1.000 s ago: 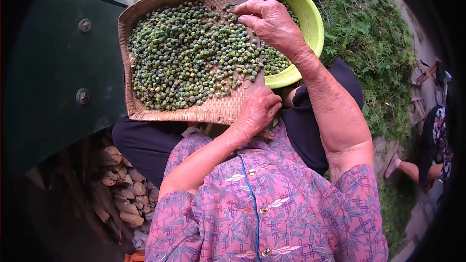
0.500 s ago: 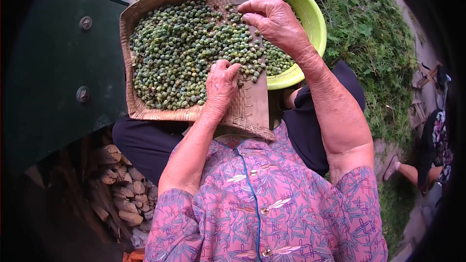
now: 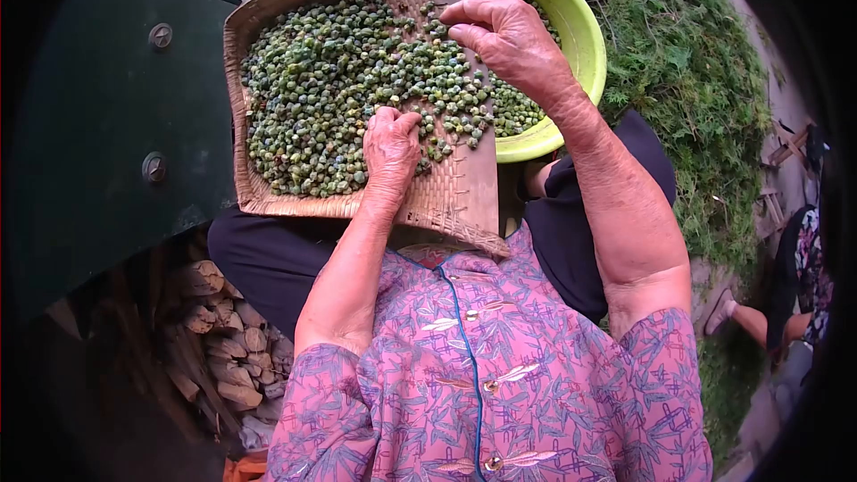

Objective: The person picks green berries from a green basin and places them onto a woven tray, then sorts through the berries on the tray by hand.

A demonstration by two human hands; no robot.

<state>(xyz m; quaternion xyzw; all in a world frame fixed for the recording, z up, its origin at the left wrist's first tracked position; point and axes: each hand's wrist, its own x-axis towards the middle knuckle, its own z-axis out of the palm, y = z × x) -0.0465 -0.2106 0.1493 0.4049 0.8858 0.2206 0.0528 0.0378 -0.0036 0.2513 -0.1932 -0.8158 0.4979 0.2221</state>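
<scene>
A woven tray (image 3: 357, 206) rests over the lap, spread with small green round fruits (image 3: 312, 94). Its flat right edge overlaps a yellow-green basin (image 3: 585, 36), which holds more of the same fruits. My left hand (image 3: 391, 145) is at the lower right of the heap, fingers curled together at the fruits; what they pinch is hidden. Above the tray's right edge is my right hand (image 3: 513, 40), thumb and forefinger bent toward each other beside a few fruits, the tips slightly apart with nothing visible between them.
Cut green foliage (image 3: 678, 80) lies on the ground to the right. A dark green panel with bolts (image 3: 116, 116) stands at the left, above stacked firewood (image 3: 232, 348). Another person's leg (image 3: 750, 321) shows at the far right.
My left hand has shifted a little left over the fruits. My right hand has hardly moved. The tray and basin appear slightly farther right in view.
</scene>
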